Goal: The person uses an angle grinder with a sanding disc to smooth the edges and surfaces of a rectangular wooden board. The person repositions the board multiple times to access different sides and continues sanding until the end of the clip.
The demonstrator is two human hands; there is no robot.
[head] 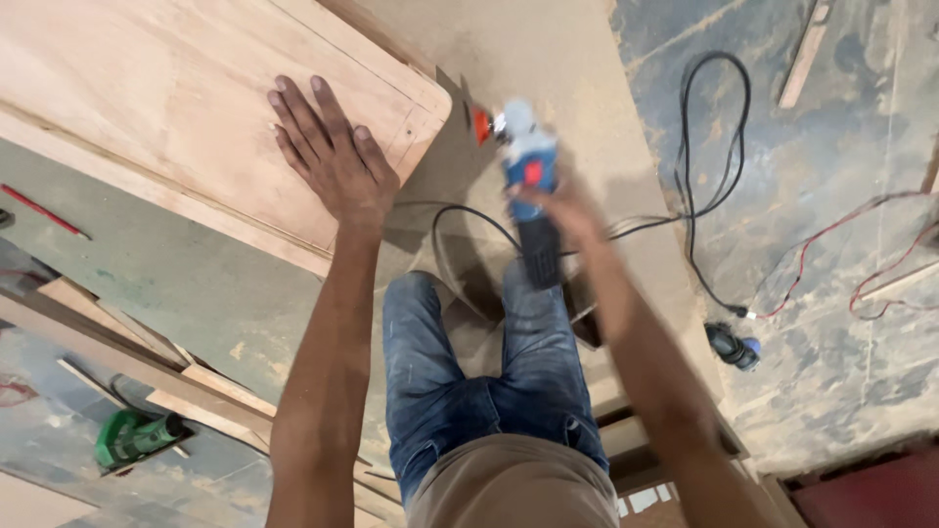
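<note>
Taking the pale plywood panel with the rounded corner (186, 108) as landmark: far below its left end, a green power tool (132, 437) lies on the floor. A red pencil (41, 211) rests on the grey-green worktop (196, 284) just under the panel's lower edge. The left hand (331, 152) lies flat on the panel near its rounded corner, fingers spread, gripping nothing. Just right of that corner, the right hand (558, 207) is closed around the body of a blue and black angle grinder (528, 186), whose red disc end points toward the corner. Further right, a black cable (706, 117) loops over the dusty floor (841, 372).
</note>
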